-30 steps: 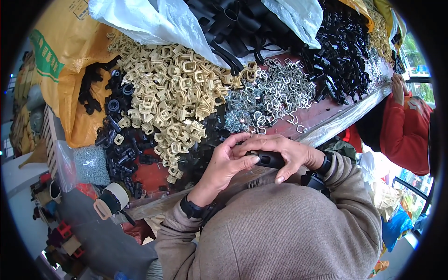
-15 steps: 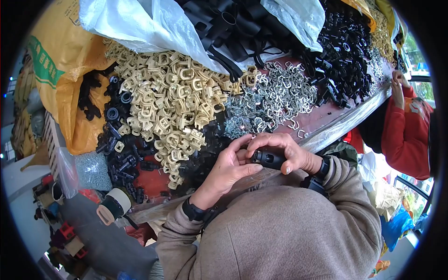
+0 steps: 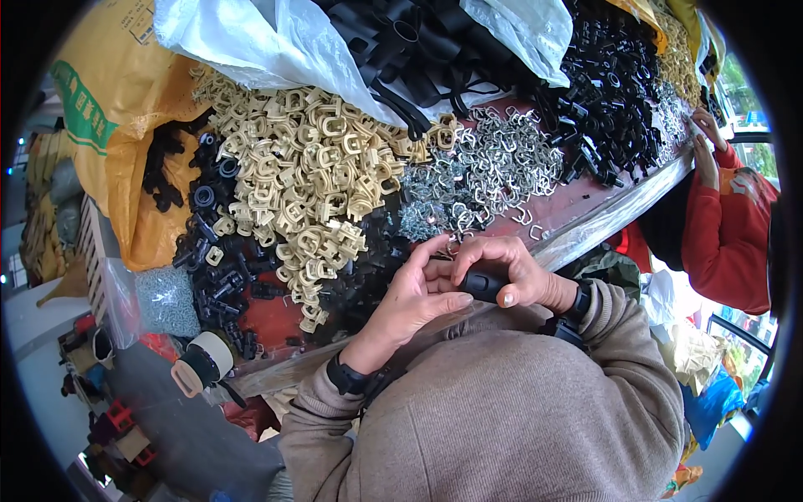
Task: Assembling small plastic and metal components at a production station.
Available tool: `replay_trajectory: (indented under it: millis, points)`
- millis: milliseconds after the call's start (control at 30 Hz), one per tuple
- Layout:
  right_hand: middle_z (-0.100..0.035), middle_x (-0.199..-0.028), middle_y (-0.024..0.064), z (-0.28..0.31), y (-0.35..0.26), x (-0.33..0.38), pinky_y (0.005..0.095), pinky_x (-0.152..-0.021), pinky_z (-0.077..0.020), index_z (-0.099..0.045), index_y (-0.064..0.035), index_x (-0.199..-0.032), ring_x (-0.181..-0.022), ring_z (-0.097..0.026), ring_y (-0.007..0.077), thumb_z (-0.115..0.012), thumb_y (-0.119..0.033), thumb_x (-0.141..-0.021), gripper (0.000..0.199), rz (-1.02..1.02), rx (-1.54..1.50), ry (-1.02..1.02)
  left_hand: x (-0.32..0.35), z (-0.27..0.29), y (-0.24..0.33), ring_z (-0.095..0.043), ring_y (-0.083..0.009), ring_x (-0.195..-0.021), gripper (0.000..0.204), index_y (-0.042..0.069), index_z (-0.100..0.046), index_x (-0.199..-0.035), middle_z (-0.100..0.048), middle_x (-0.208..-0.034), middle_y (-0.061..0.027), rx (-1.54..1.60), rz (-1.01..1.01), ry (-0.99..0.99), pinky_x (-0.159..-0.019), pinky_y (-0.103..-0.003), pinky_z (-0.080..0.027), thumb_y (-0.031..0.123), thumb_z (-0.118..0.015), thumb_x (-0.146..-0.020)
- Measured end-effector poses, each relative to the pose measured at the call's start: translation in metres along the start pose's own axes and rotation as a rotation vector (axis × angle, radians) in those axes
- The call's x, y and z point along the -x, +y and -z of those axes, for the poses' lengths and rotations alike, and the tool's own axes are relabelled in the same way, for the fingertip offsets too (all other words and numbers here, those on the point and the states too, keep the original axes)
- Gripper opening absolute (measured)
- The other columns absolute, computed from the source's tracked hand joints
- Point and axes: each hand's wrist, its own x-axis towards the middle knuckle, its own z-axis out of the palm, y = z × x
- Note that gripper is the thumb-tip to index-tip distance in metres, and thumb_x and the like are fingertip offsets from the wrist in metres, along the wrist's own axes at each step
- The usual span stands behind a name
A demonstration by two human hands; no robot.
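A black, rounded, tube-like plastic part (image 3: 484, 285) is held over the table's near edge, between my two hands. My right hand (image 3: 523, 272) curls round it, forefinger over the top and thumb along the near right side. At its left end my left hand (image 3: 416, 294) is closed, with the thumb stretched along the near side and the fingertips meeting those of the right hand. What lies between those fingertips is hidden. Just beyond my hands lie a heap of bent silver metal clips (image 3: 502, 167) and a heap of cream plastic parts (image 3: 322, 163).
Larger black tubes (image 3: 418, 50) lie in a white plastic sack (image 3: 251, 42) at the back. Small black parts (image 3: 611, 92) are heaped at the far right. A yellow sack (image 3: 125, 109) and a bag of small grey pieces (image 3: 167, 301) stand left. Another person in red (image 3: 728, 226) works at right.
The black part has turned in my fingers: its slotted side showed before, a smoother side shows now. My hands stay in nearly the same place. The view has shifted slightly.
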Motion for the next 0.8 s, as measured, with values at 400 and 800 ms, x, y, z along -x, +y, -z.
replay_trajectory:
  millis: [400, 800]
  points:
    - [-0.051, -0.086, 0.0046, -0.017, 0.004, -0.009, 0.0269, -0.076, -0.039, -0.049, -0.0006, -0.09, -0.081, -0.049, 0.0132, -0.07, -0.034, -0.063, 0.048, -0.073, -0.051, -0.049, -0.01, 0.0, 0.004, -0.047, -0.0192, -0.094, 0.068, -0.002, -0.024, -0.121, -0.044, -0.107, -0.0158, -0.34, -0.438, 0.147, -0.084, -0.031, -0.036, 0.035, -0.056, -0.074]
    - [-0.049, -0.088, 0.004, -0.032, 0.0, -0.02, 0.0268, -0.078, -0.0385, -0.045, -0.0015, -0.091, -0.084, -0.048, 0.0128, -0.074, -0.027, -0.06, 0.049, -0.074, 0.036, -0.136, -0.01, -0.016, 0.001, -0.044, -0.021, -0.096, 0.069, -0.003, -0.025, -0.12, -0.046, -0.103, -0.018, -0.155, -0.522, 0.071, -0.087, -0.032, -0.032, 0.044, -0.047, -0.074]
